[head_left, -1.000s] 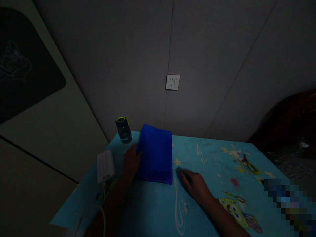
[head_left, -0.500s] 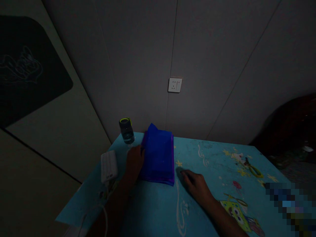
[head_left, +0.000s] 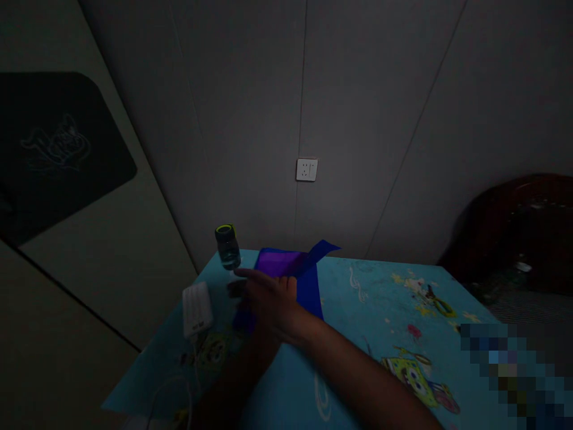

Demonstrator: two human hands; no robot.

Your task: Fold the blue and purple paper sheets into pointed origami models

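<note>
Dim cartoon table (head_left: pixel 385 310) — right hand (head_left: pixel 268 298) on blue folder (head_left: pixel 308 280)

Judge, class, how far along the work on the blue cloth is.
Partly done: one corner of the blue cloth already stands lifted off the table. In hand: the right hand lies across the cloth; the left hand is hidden beneath it. Left: most of the cloth remains flat and folded.

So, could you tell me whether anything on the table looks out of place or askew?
The blue cloth lies unevenly: one corner sticks up near the wall and a purple inner side shows. The right hand rests across it. The jar stands upright and the white power bank lies flat; nothing spilled.
</note>
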